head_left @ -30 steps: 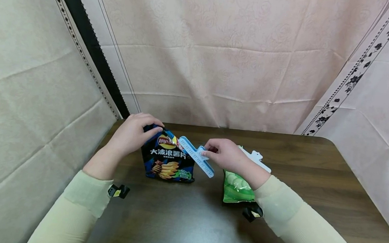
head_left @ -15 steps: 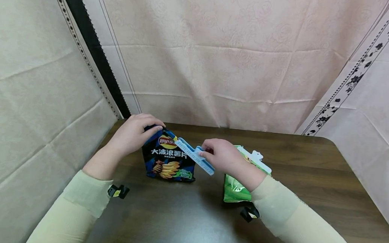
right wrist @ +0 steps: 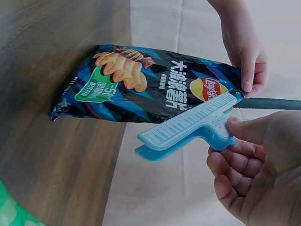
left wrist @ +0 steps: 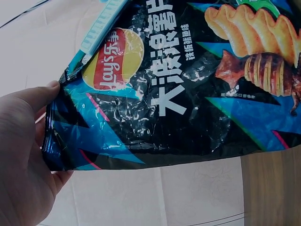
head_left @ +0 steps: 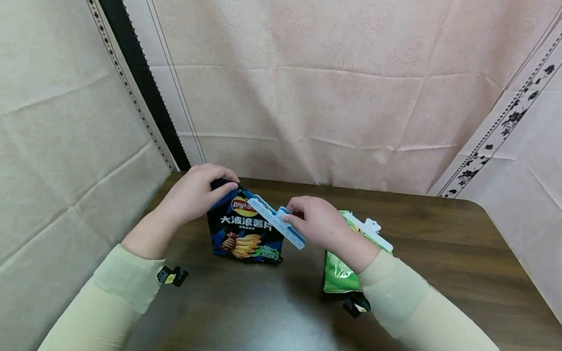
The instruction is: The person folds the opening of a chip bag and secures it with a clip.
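Note:
A black and blue Lay's chip bag (head_left: 245, 233) stands on the table, and my left hand (head_left: 195, 194) pinches its top left corner. The left wrist view shows the thumb on the front of the bag (left wrist: 178, 117) near that corner. My right hand (head_left: 318, 221) pinches the handle of a light blue bag clip (head_left: 277, 222). In the right wrist view the clip (right wrist: 188, 123) has parted jaws, slanting along the top edge of the bag. Its far end overlaps the top beside the logo, while its near end sticks out past the bag's side.
A green snack bag (head_left: 341, 275) lies right of the black bag, partly under my right forearm. On its top sits a white clip (head_left: 370, 228). Pale cloth (head_left: 345, 93) hangs behind and on both sides of the brown wooden table (head_left: 232, 313).
My right hand has moved left with the blue clip, which now overlaps more of the black bag's top. The left hand keeps its hold on the corner, nearly still.

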`<state>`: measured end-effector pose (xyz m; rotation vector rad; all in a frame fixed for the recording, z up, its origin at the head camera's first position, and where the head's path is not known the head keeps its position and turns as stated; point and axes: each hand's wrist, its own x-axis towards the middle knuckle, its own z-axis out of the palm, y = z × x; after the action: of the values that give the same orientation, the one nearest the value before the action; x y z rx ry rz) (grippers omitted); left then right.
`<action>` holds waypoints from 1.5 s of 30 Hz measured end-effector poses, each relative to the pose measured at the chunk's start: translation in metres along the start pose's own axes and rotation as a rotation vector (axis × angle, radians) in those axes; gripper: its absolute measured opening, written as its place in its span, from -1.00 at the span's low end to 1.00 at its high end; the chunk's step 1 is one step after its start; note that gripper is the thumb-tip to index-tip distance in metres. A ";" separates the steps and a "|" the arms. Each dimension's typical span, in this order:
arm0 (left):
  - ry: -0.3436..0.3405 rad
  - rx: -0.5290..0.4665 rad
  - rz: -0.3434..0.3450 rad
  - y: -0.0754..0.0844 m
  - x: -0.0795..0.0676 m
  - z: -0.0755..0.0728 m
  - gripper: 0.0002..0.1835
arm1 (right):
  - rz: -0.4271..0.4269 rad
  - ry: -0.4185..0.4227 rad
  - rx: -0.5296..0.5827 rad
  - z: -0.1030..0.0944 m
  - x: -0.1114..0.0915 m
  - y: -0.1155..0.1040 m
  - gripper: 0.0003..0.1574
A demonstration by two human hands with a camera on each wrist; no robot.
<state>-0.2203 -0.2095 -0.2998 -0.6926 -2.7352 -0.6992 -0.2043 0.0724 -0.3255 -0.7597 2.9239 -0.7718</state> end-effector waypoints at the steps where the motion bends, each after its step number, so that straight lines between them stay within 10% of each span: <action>1: -0.003 -0.003 -0.005 0.000 0.000 0.000 -0.78 | 0.001 0.001 -0.003 0.000 0.000 -0.001 -0.77; 34: 0.010 0.030 0.002 0.004 -0.002 -0.001 -0.83 | 0.014 0.010 0.062 -0.002 0.007 -0.012 -0.80; 45: 0.050 0.038 0.097 0.004 -0.001 -0.003 -0.86 | 0.004 0.017 0.067 -0.003 0.010 -0.017 -0.80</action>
<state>-0.2177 -0.2087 -0.2955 -0.7831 -2.6420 -0.6330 -0.2052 0.0559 -0.3141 -0.7449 2.8969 -0.8748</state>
